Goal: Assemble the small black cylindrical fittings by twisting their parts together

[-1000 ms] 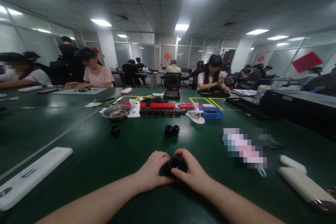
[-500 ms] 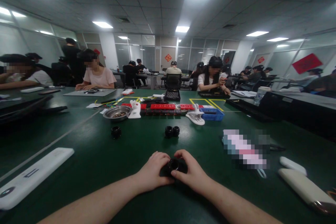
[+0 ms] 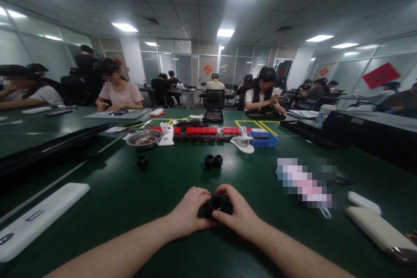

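Note:
Just above the green table, in front of me, a small black ring-shaped part (image 3: 215,203) with a round opening is held between both hands. My left hand (image 3: 192,208) is closed on its left side, thumb low and fingers curled over the back. My right hand (image 3: 239,213) grips the right side, with the thumb at the front and the index finger behind. Two similar black ring-shaped parts (image 3: 213,161) stand side by side farther up the table. Another such black part (image 3: 142,163) stands alone to the left.
A metal bowl (image 3: 143,139) of small pieces, white clamps (image 3: 243,142), red strips (image 3: 202,130) and a blue tray (image 3: 263,140) line the back. At left lie a white bar-shaped object (image 3: 42,221) and a long black panel (image 3: 55,145); at right, a beige case (image 3: 379,232). Co-workers sit around the table.
The long black panel at the left has come farther across the table toward the right. My hands and the black part keep nearly the same pose; the view has shifted slightly.

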### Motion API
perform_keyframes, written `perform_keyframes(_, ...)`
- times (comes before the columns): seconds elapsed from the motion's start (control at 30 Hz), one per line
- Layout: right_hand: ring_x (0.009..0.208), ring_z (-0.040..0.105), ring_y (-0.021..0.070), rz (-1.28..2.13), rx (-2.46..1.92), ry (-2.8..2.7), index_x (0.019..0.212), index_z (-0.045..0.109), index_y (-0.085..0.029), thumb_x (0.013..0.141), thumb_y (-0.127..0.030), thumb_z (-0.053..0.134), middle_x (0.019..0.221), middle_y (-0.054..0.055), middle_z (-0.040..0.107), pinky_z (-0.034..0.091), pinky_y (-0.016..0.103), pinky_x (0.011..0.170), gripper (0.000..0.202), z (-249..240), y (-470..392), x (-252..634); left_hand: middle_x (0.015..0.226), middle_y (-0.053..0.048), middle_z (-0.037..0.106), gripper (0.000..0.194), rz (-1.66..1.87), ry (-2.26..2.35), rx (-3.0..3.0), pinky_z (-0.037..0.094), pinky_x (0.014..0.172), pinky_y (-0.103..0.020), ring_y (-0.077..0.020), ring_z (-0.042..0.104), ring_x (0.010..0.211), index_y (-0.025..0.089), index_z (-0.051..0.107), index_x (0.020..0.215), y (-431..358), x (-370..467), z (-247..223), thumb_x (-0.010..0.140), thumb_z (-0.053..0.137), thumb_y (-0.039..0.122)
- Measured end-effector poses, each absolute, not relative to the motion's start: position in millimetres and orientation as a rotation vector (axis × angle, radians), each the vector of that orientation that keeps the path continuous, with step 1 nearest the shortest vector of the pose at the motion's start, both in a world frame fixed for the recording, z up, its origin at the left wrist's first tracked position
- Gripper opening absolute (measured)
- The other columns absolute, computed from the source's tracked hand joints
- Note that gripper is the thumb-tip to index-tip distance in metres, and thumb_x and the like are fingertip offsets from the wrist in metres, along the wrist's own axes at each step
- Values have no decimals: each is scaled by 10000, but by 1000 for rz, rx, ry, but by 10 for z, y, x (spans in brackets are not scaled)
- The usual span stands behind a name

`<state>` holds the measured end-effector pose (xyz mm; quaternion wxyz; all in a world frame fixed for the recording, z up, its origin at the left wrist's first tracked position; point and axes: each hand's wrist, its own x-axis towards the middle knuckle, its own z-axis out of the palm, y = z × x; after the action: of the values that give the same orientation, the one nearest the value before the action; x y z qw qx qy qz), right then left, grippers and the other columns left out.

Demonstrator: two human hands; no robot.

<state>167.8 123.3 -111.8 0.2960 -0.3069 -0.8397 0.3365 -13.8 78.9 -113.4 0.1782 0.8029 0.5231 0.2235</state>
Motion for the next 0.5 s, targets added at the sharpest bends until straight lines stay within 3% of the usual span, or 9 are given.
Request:
perform_keyframes(0.1, 830, 511, 196, 849, -805, -2265, 893, 505, -174, 662, -214, 633, 881, 40, 532, 433, 345, 751, 267, -1088, 1247, 1674, 1026, -31, 533, 389, 637, 1476, 2255, 322, 911, -385, -225, 464, 968, 204, 559, 952, 789, -144, -1131, 617, 704, 340)
perform_keyframes(0.17, 881, 509, 198, 868, -698, -2296, 919, 528, -178, 685, -172, 592, 923, 48, 534, 419, 347, 799, 243, -1083, 1261, 1681, 1030, -34, 534, 423, 632, 1467, 2258, 303, 929, -400, -228, 462, 973, 207, 550, 986, 790, -152, -1136, 620, 702, 355)
perform_keyframes(0.37, 1088, 436, 225, 959, -621, -2289, 1151, 445, -181, 700, -129, 544, 1161, 90, 485, 324, 400, 949, 464, -1133, 1257, 1705, 1061, -40, 524, 394, 618, 1470, 2273, 299, 934, -409, -233, 456, 993, 209, 559, 962, 785, -156, -1146, 630, 695, 370)
perform_keyframes(0.5, 945, 499, 216, 907, -780, -2226, 1026, 477, -166, 683, -220, 616, 1010, 76, 534, 404, 376, 843, 374, -1116, 1231, 1690, 1020, -38, 537, 384, 652, 1476, 2272, 306, 929, -404, -223, 469, 966, 200, 559, 948, 781, -137, -1149, 625, 701, 353)
